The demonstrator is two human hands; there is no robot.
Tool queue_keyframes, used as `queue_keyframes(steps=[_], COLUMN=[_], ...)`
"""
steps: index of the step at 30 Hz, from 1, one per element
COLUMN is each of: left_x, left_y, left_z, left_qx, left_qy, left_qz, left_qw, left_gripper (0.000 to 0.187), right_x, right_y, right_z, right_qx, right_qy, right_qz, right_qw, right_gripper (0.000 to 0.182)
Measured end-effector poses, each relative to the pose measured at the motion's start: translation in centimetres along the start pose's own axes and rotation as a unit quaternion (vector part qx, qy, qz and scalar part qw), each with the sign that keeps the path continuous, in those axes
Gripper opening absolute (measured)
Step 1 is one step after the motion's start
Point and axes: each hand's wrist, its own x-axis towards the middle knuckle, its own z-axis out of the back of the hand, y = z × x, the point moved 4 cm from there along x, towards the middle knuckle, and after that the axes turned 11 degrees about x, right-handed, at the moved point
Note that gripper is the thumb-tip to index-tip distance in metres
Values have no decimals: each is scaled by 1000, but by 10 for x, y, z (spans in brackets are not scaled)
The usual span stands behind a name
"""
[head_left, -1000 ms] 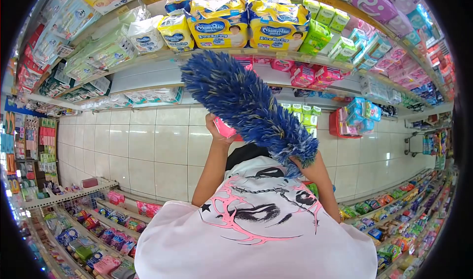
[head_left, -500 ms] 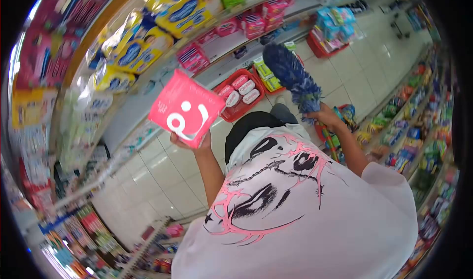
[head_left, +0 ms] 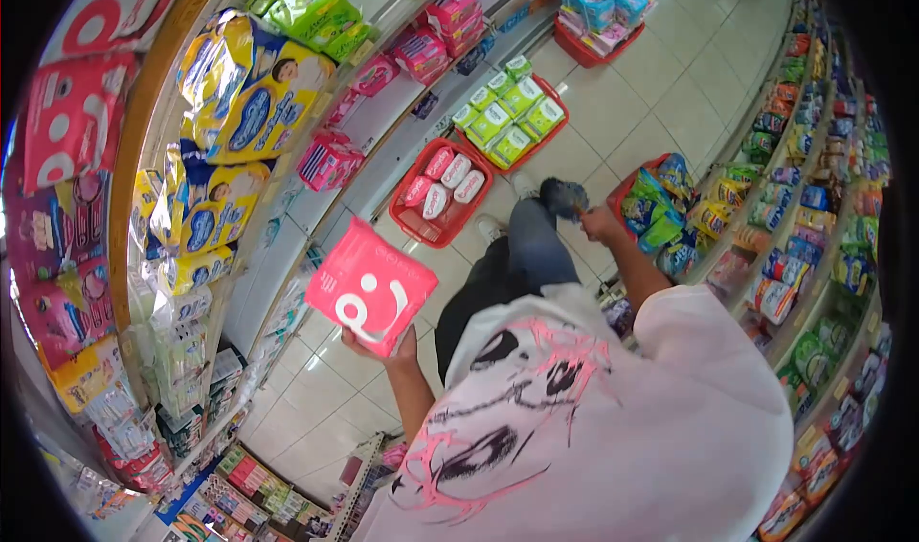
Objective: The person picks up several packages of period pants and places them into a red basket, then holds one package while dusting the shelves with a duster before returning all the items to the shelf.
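A square pink packet [head_left: 369,274] with a white smiling-face print is gripped from below by my left hand [head_left: 391,347]. The packet is tilted, its printed side facing up toward me. My right hand [head_left: 601,224] is closed around the handle of a dark blue feather duster [head_left: 563,198]. The duster's fluffy head points away beside my leg and looks foreshortened. Just right of that hand stands a red basket [head_left: 620,190] of green and blue packets. Beyond the pink packet, another red basket [head_left: 406,224] contains pink and white packs.
On the left, a shelf holds yellow-and-blue diaper packs [head_left: 258,111] and a small pink pack [head_left: 328,159]. Further along the tiled floor [head_left: 661,73] stand a red basket [head_left: 558,111] of green boxes and another basket [head_left: 586,56]. Racks of colourful packets [head_left: 775,269] line the right.
The duster has swung from raised and upright down beside my leg. The pink packet sits lower in view, still in my left hand. My view has shifted, showing more of the baskets.
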Motion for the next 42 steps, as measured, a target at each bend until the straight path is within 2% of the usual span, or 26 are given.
queue_keyframes(steps=[2,5,7,8,10,13,17,19,21,23,26,29,30,31,32,33,34,35,36,38,39,40,42], left_x=[3,5,2,-1,1,-2,-1,-5,-5,-7,-7,-1,10,18,25,32,39,46,52,57,53,45,36], left_y=[6,16,26,31,42,56,71,77,82,87,93,98,104,106,107,108,108,106,100,87,74,53,20], left_z=[-18,-2,-7,-10,-24,-36,-51,-57,-68,-75,-87,-88,-108,-122,-134,-143,-155,-167,-175,-193,-208,-230,-252], left_qx=[74,58,81,99,103,119,125,121,108,110,149,307,362,430,493,480,520,557,545,497,487,493,493], left_qy=[-26,-29,-59,-83,-93,-111,-155,-168,-172,-183,-167,-153,-117,-121,-131,-140,-113,-89,-99,-56,-63,-74,-84], left_qz=[7,14,15,16,25,49,19,14,9,5,4,15,-46,-84,-123,-147,-212,-273,-287,-265,-267,-277,-296], left_qw=[997,998,995,992,990,985,980,978,979,977,975,939,924,891,851,853,820,780,782,824,829,821,813], left_gripper=[68,69,70,70,69,68,68,67,65,64,64,64,69,74,80,80,80,81,81,74,74,75,77], right_x=[13,60,77,86,124,159,190,192,184,171,144,30,-18,-66,-122,-148,-174,-194,-211,-211,-220,-225,-225], right_y=[12,0,4,5,10,33,79,104,126,148,175,254,282,304,331,339,351,367,378,400,414,424,438], right_z=[-3,-7,-5,-5,-10,-17,-31,-31,-32,-29,-27,-45,-57,-66,-76,-88,-97,-100,-100,-96,-89,-80,-67], right_qx=[160,179,174,176,247,280,261,245,233,218,149,110,133,155,97,41,-10,-54,-93,-5,43,30,168], right_qy=[-99,-134,-190,-187,-111,-91,-27,-27,3,31,73,175,238,321,388,465,472,410,342,290,321,323,430], right_qz=[-83,-83,-38,-46,-61,-87,-119,-95,-83,-66,-7,86,111,131,124,162,353,442,525,487,404,406,262], right_qw=[979,971,966,965,961,952,958,965,969,973,986,975,956,925,908,869,808,796,774,824,855,855,848], right_gripper=[7,9,10,10,14,19,32,44,47,50,43,34,38,45,55,71,88,91,95,93,81,81,69])
